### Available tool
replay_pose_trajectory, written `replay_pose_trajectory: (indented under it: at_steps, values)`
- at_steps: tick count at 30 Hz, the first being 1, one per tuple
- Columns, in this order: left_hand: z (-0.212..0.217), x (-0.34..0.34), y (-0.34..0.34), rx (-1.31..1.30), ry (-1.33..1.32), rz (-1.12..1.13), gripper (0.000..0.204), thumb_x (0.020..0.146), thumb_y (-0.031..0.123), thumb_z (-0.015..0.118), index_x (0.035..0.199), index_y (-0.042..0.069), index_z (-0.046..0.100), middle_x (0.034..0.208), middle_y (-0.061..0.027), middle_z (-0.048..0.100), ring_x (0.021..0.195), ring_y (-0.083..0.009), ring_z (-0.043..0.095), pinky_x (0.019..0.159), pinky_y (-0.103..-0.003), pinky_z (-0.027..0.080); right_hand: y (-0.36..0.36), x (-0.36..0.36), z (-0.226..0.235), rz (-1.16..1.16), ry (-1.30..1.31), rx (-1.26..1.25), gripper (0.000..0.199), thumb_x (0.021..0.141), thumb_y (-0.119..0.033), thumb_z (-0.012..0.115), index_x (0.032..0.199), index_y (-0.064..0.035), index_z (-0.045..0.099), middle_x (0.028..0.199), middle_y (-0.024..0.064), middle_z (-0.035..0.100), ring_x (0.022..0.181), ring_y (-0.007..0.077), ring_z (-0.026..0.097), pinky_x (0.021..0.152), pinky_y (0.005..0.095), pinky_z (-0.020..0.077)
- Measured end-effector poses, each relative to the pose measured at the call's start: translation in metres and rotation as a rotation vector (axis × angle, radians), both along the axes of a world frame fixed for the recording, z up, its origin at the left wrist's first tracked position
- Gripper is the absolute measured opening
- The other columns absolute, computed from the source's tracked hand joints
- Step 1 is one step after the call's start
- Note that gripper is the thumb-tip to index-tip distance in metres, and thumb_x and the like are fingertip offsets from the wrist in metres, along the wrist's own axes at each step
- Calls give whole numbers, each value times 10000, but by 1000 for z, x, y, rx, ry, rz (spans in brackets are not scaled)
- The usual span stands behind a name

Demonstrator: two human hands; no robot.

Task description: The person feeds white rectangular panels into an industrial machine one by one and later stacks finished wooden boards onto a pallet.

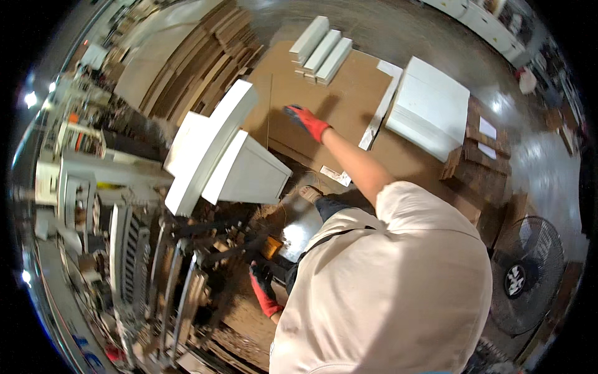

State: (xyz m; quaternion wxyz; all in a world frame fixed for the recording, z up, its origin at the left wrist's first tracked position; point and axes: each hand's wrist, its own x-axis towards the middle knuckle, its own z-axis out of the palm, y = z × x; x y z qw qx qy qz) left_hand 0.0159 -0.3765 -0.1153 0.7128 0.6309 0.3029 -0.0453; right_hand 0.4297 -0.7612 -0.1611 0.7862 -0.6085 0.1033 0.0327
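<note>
My right hand (pixel 307 123), in a red glove with dark fingers, reaches out over a large brown board (pixel 361 81). Its fingers stretch outward with nothing visible in them, and a shadow falls on the board beside it. Lower down, my left hand (pixel 266 292), gloved in red and black, hangs beside dark machine bars (pixel 212 252). Those fingers look extended and seem to hold nothing, though their dark ends blend into the background. To the left of both hands, a long white panel (pixel 215 146) lies across other white panels (pixel 249 171).
Narrow white strips (pixel 321 53) are stacked at the board's far end. A pile of white panels (pixel 430 106) stands right of it, near bundled brown pieces (pixel 476 162). Wooden planks (pixel 199 59) lie at upper left. A floor fan (pixel 526 274) stands at right.
</note>
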Motion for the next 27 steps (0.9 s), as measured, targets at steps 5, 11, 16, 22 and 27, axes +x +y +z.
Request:
replay_pose_trajectory:
  at_steps: [5, 11, 16, 22, 27]
  values:
    - [12, 96, 85, 137, -238, 21, 568, 1002, 436, 429, 1425, 57, 409, 1230, -74, 549, 1079, -196, 564, 939, -355, 468, 30, 105, 39, 42, -118, -103, 529, 885, -480, 608, 1179, -41, 629, 991, -11, 607, 881, 114, 527, 777, 266, 418]
    - [29, 226, 197, -264, -573, -232, 550, 1003, 415, 427, 1379, 15, 438, 1242, -111, 539, 1089, -241, 549, 923, -372, 468, 82, 164, 60, -101, -62, -232, 846, 814, -576, 625, 1333, 72, 464, 1277, 250, 568, 1178, 330, 558, 977, 395, 432]
    - [50, 301, 187, 62, -253, 187, 496, 952, 363, 512, 1349, 69, 475, 1270, -121, 522, 1095, -252, 524, 887, -412, 474, 97, 183, 32, 85, -118, -327, 609, 836, -539, 591, 870, 66, 656, 803, 189, 674, 744, 299, 611, 697, 439, 463]
    - [41, 309, 223, -70, -39, 129, 547, 901, 463, 601, 1219, 22, 543, 1120, -142, 608, 956, -307, 574, 826, -436, 482, 103, 169, 42, 137, -76, -2, 541, 893, -498, 526, 1080, -15, 681, 969, 80, 673, 891, 211, 564, 853, 357, 423]
    - [39, 310, 223, -165, -111, -88, 620, 973, 452, 491, 1350, -38, 435, 1308, -223, 508, 1146, -382, 524, 990, -526, 437, 96, 168, 55, 182, 8, -41, 498, 911, -455, 511, 1154, -50, 669, 1109, 35, 663, 1011, 172, 550, 932, 336, 394]
